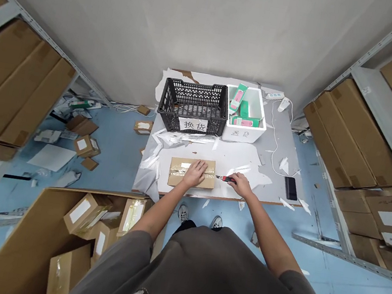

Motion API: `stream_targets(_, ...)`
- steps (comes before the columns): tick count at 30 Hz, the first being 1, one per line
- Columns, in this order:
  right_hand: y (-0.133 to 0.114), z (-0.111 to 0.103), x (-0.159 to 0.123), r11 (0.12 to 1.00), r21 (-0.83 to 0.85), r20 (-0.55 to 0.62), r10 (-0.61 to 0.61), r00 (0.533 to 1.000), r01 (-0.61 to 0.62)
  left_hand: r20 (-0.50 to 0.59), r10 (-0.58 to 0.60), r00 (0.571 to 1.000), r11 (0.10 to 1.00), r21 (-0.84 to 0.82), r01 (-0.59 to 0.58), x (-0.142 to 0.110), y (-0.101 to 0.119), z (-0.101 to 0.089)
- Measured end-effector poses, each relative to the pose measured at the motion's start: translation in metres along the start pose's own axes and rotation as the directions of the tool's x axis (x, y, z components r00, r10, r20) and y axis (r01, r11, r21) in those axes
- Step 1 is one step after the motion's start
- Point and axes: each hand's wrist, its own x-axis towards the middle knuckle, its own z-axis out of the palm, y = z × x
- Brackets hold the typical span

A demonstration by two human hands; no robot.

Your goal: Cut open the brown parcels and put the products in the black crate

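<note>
Brown cardboard box [180, 178] sits at my edge of the counter [276, 185], and I'd say I'm barely into it. My left grip [195, 172] lies flat across the taped top, fingers a bit apart, clamped on nothing. My right grip [240, 184] is wrapped around a red-and-black cutter [227, 179], blade pointing at the right end of the seam. Flaps look flat and down, no contents showing, so call it early days lol. Can't tell how much tape is slit, if any. Lifting the flaps isn't done yet, and there's a big carton [31, 230] of more boxes [72, 267] on my left
</note>
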Motion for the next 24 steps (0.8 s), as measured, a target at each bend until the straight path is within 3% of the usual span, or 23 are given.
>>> stream_targets(4,-0.002,0.008,-0.007,1.0,0.011,-0.012,0.01,1.0,-0.01,0.175,-0.045,0.984,0.998,0.051,0.037,0.022,-0.011,-0.015)
stream_targets(7,-0.009,0.012,-0.005,0.998,0.048,-0.026,0.033,0.999,-0.032,0.255,-0.09,0.963,0.995,0.07,0.074,0.029,-0.015,-0.014)
stream_targets(14,-0.022,0.014,0.01,0.996,0.086,-0.04,0.035,0.999,-0.031,0.037,-0.032,0.999,0.998,0.059,0.03,-0.005,-0.007,0.014)
stream_targets(18,-0.023,0.015,0.014,0.996,0.084,-0.011,-0.028,1.0,0.029,0.0,-0.05,0.999,0.998,0.04,0.05,-0.009,-0.008,0.018)
stream_targets(24,-0.028,0.02,0.017,1.0,0.022,-0.012,-0.018,1.0,0.018,-0.022,-0.064,0.998,0.998,0.023,0.064,-0.008,-0.007,0.015)
